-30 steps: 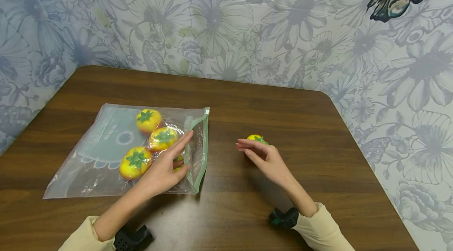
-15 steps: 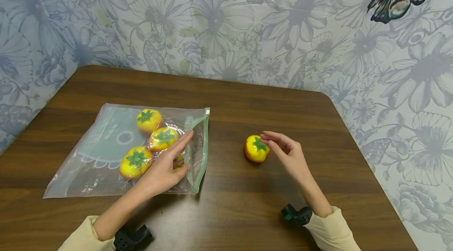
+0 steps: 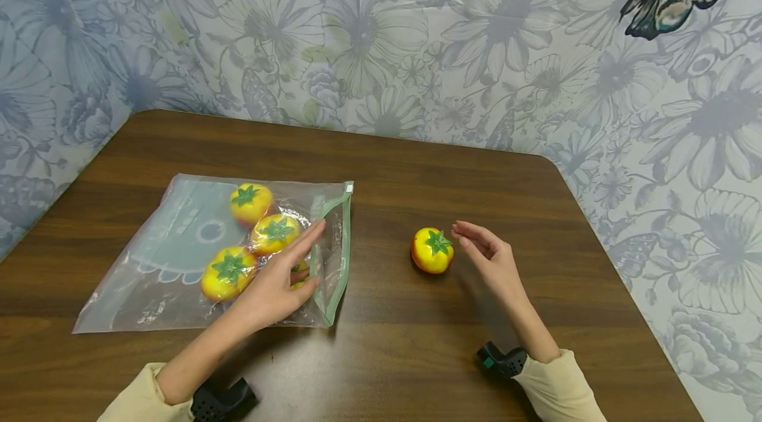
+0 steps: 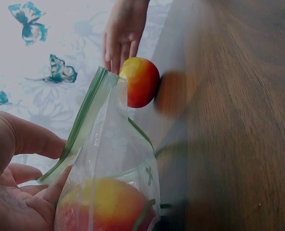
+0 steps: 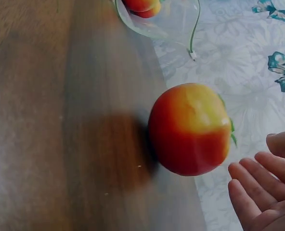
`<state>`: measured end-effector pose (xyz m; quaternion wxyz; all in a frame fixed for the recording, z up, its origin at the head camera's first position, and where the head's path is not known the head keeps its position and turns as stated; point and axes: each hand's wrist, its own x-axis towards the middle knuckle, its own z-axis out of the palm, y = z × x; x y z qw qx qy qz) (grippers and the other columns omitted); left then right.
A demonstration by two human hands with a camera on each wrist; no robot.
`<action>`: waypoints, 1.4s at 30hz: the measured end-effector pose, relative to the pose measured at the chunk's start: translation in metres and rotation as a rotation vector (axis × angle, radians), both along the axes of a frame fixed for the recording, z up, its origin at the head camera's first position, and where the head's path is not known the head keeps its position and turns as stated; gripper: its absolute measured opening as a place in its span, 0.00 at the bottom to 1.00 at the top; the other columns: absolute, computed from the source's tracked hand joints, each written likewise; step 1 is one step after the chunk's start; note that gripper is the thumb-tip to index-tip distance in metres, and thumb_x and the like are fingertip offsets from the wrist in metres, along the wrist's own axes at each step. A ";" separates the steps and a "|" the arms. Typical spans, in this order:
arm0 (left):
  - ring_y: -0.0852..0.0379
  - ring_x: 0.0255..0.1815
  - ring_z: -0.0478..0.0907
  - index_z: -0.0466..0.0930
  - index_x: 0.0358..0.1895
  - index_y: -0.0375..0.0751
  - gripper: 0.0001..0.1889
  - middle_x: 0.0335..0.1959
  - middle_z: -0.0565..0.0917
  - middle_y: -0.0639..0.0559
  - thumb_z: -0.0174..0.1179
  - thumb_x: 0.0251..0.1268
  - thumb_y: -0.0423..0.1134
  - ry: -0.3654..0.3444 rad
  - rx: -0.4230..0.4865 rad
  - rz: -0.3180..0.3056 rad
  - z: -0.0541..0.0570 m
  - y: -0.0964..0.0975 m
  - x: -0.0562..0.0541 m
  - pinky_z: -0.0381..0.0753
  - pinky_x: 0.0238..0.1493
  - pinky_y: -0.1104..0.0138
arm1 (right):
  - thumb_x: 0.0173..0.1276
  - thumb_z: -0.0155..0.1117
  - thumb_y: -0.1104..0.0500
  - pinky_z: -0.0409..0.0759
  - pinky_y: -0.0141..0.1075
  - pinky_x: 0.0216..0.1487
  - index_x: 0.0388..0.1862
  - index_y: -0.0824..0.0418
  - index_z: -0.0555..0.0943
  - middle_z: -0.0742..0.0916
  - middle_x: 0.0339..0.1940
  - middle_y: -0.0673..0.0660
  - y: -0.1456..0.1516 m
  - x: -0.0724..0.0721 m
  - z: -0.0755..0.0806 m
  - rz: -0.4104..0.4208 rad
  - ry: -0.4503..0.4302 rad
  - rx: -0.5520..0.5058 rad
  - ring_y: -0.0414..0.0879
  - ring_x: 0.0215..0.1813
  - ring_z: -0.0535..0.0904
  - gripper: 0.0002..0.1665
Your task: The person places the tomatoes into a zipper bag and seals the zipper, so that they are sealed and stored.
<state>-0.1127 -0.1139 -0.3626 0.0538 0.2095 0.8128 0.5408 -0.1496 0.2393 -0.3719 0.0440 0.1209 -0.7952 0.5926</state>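
A clear zip bag with a green-edged mouth lies on the table's left half. Several yellow-and-red fruits with green leafy tops, like tomatoes, are inside, one of them near the bag's front. My left hand lies over the mouth end and holds the raised lip, thumb and fingers at the green zip strip. A loose fruit of the same kind sits right of the bag, leaf side up. Just beside it, apart from it, my right hand hovers with fingers relaxed and holding nothing.
The brown wooden table has rounded far corners. Behind it hangs a floral wall covering with printed butterflies. A black wrist device is worn on the left wrist and another on the right.
My right hand has drawn back to the right from over the loose fruit, which is now fully in sight on the table. The left hand and the bag have stayed put.
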 end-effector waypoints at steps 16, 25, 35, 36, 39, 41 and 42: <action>0.40 0.68 0.54 0.50 0.74 0.44 0.43 0.74 0.48 0.45 0.59 0.57 0.20 -0.009 -0.005 0.005 0.002 -0.001 0.001 0.74 0.52 0.56 | 0.71 0.56 0.56 0.74 0.27 0.52 0.63 0.69 0.70 0.75 0.61 0.64 -0.006 -0.001 -0.013 0.031 -0.221 0.139 0.54 0.57 0.73 0.26; 0.40 0.68 0.55 0.51 0.74 0.43 0.43 0.74 0.48 0.44 0.59 0.56 0.19 0.000 -0.007 0.007 0.001 0.000 0.001 0.74 0.52 0.58 | 0.71 0.57 0.53 0.75 0.36 0.54 0.67 0.68 0.65 0.72 0.63 0.67 -0.009 -0.001 -0.013 0.083 -0.341 0.188 0.57 0.58 0.72 0.31; 0.40 0.67 0.55 0.51 0.74 0.44 0.43 0.74 0.49 0.43 0.60 0.56 0.20 0.008 -0.022 0.011 0.000 0.000 0.001 0.75 0.51 0.58 | 0.68 0.60 0.55 0.76 0.33 0.51 0.66 0.68 0.66 0.73 0.61 0.67 -0.011 0.000 -0.013 0.087 -0.383 0.134 0.56 0.57 0.73 0.32; 0.40 0.67 0.55 0.51 0.74 0.44 0.43 0.74 0.49 0.44 0.60 0.56 0.20 0.008 -0.023 0.011 0.001 -0.001 0.001 0.75 0.51 0.58 | 0.68 0.60 0.55 0.76 0.33 0.51 0.66 0.68 0.66 0.73 0.61 0.67 -0.011 0.000 -0.012 0.089 -0.388 0.124 0.56 0.57 0.73 0.32; 0.39 0.67 0.55 0.51 0.74 0.43 0.43 0.74 0.49 0.43 0.60 0.56 0.20 0.009 -0.022 0.010 0.001 -0.001 0.001 0.75 0.51 0.57 | 0.67 0.61 0.56 0.77 0.35 0.51 0.66 0.67 0.66 0.72 0.61 0.67 -0.012 0.000 -0.011 0.098 -0.413 0.092 0.56 0.58 0.72 0.32; 0.39 0.67 0.55 0.51 0.74 0.44 0.43 0.73 0.49 0.44 0.60 0.56 0.20 0.009 -0.023 0.010 0.001 -0.001 0.000 0.75 0.51 0.58 | 0.67 0.61 0.57 0.77 0.37 0.51 0.67 0.67 0.65 0.72 0.61 0.67 -0.011 0.001 -0.009 0.102 -0.435 0.072 0.56 0.58 0.72 0.32; 0.39 0.67 0.55 0.51 0.74 0.44 0.43 0.73 0.49 0.44 0.60 0.56 0.20 0.009 -0.024 0.011 0.001 0.000 0.000 0.75 0.51 0.58 | 0.67 0.61 0.57 0.78 0.38 0.51 0.67 0.67 0.65 0.72 0.62 0.67 -0.011 0.001 -0.009 0.104 -0.447 0.063 0.56 0.58 0.72 0.32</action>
